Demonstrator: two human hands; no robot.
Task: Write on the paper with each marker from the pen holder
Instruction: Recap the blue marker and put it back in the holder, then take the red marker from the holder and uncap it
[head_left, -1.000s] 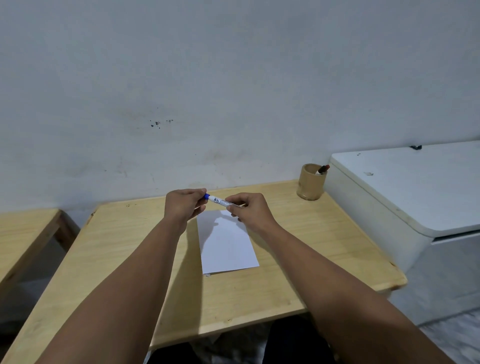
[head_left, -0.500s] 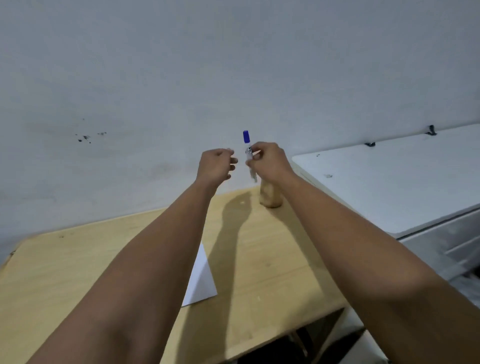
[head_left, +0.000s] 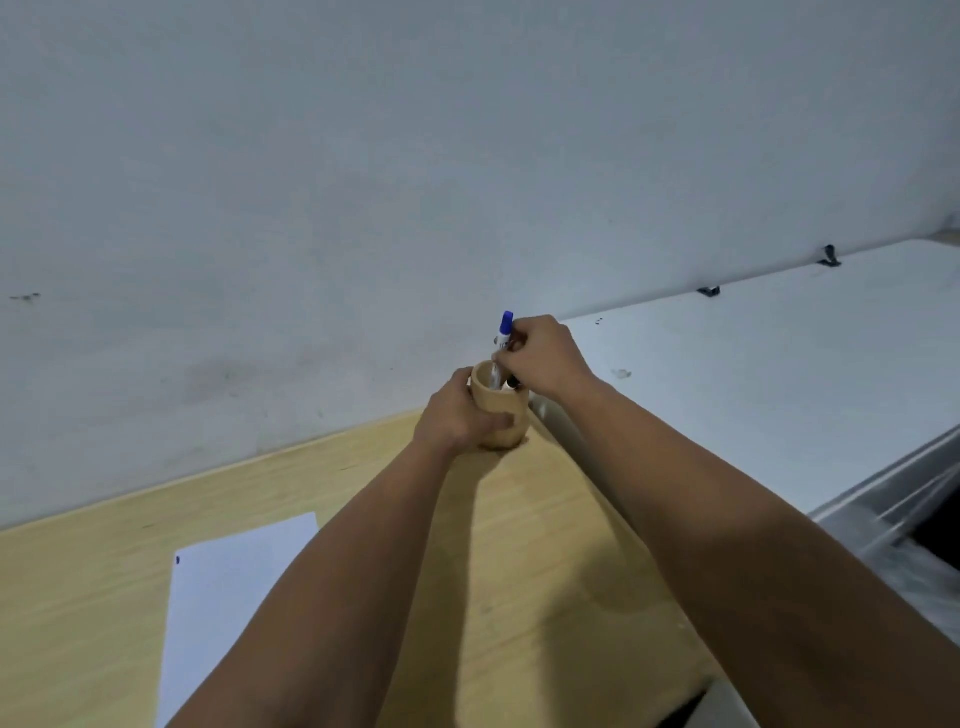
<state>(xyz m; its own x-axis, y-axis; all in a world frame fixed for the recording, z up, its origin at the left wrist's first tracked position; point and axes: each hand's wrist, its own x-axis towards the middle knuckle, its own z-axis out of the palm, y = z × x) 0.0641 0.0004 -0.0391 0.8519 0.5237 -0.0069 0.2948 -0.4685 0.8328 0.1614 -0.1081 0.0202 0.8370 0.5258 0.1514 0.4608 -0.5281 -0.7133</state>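
In the head view, the tan pen holder (head_left: 500, 415) is seen standing at the far right corner of the wooden worktop (head_left: 545, 571), wrapped by the fingers of the left hand (head_left: 460, 418). A blue-capped marker (head_left: 503, 343) is pinched upright by the fingers of the right hand (head_left: 545, 358), its lower end inside the holder's mouth beside a second, dark-tipped marker (head_left: 513, 383). The white paper (head_left: 223, 597) is laid flat toward the near left of the worktop, well apart from the holder.
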